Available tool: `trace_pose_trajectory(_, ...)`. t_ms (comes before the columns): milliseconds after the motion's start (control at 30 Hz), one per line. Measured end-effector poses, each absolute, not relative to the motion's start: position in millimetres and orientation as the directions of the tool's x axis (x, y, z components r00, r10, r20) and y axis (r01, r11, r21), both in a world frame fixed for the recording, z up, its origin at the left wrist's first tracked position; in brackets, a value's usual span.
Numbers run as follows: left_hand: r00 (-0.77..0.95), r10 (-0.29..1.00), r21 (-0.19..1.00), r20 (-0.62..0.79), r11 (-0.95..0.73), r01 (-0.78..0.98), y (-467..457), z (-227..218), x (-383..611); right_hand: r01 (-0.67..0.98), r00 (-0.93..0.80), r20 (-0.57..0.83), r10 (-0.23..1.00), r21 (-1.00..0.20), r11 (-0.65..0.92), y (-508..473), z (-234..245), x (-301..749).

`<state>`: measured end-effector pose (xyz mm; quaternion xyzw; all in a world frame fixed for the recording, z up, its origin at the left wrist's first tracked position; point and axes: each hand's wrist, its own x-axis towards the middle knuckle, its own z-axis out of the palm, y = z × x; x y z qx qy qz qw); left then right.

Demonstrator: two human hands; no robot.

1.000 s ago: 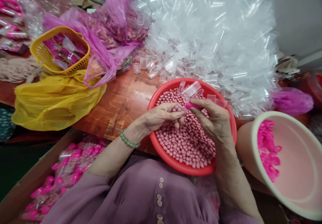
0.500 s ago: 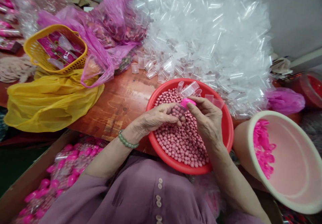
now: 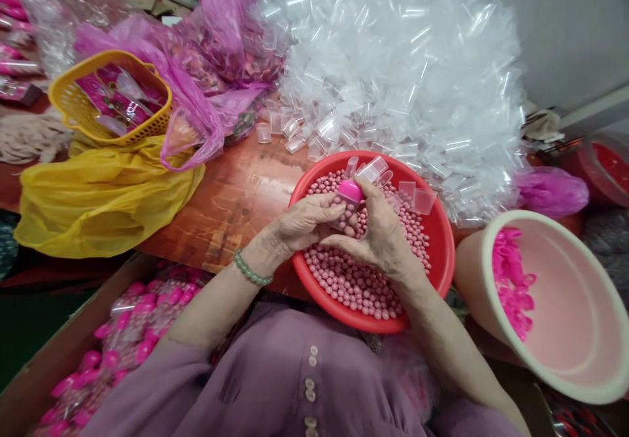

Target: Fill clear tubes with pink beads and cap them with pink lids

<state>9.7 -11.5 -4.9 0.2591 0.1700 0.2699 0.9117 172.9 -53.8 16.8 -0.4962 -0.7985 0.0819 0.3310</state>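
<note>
**Capped vial [image 3: 347,200] in both hands, over the red bowl [image 3: 445,253]**

Left hand [image 3: 307,222]: fingers closed and pinching the clear body of the capped vial from its side. A green bracelet [image 3: 251,271] sits on that wrist.

Right hand [image 3: 381,237]: fingers curled shut round the same vial from the opposite side, with the fingertips up by the pink cap [image 3: 350,190]. The cap sits on top of the vial. The vial stands nearly upright between my two hands, leaning slightly away from me. I cannot tell how full it is, because my fingers cover most of the body.

Below both hands, pink beads [image 3: 354,280] fill the red bowl. Just beyond my fingertips, a few empty vials [image 3: 374,168] lie on the beads at the far rim.

Further out past the bowl is a large heap of clear vials [image 3: 393,63].

Right of my right hand, apart from the bowl, is a pink basin [image 3: 580,384] tipped toward me. Loose caps [image 3: 511,286] are bunched against its near wall.

Left of my left hand:
- bare wooden tabletop [image 3: 236,194], then a yellow bag [image 3: 98,201]
- a yellow basket [image 3: 73,106] beyond the yellow bag
- a pink plastic bag [image 3: 216,50] beside the basket, draped over its rim

Under my left forearm, a cardboard box [image 3: 44,365] holds finished vials [image 3: 128,332] with pink caps.
</note>
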Motion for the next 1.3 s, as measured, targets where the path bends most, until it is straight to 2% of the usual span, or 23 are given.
trace_pose_trajectory(100,0.796,0.583,0.568,-0.163,0.715,-0.408,-11,-5,10,0.809,-0.337,0.494,0.802,-0.284,0.515,-54,12,173)
trace_pose_trajectory(200,0.801,0.588,0.566,-0.114,0.701,-0.435,-13,-3,11,0.844,-0.334,0.568,0.752,-0.175,0.507,-54,11,171)
trace_pose_trajectory(333,0.828,0.556,0.536,-0.07,0.721,-0.439,-14,0,13,0.859,-0.367,0.601,0.71,-0.075,0.507,-55,14,169)
trace_pose_trajectory(500,0.828,0.552,0.551,-0.098,0.723,-0.417,-14,-1,11,0.854,-0.397,0.625,0.672,-0.016,0.52,-55,14,170)
trace_pose_trajectory(767,0.829,0.551,0.584,-0.09,0.704,-0.404,-16,-5,10,0.845,-0.409,0.633,0.657,-0.01,0.535,-55,14,169)
trace_pose_trajectory(1167,0.844,0.507,0.584,-0.176,0.744,-0.325,-14,2,11,0.813,-0.422,0.655,0.627,-0.033,0.581,-53,8,173)
trace_pose_trajectory(1233,0.828,0.54,0.578,-0.153,0.728,-0.369,-12,1,11,0.842,-0.332,0.69,0.643,-0.091,0.532,-53,10,178)
trace_pose_trajectory(1300,0.793,0.593,0.583,-0.139,0.696,-0.419,-12,-1,11,0.888,-0.14,0.768,0.624,-0.182,0.423,-53,12,184)
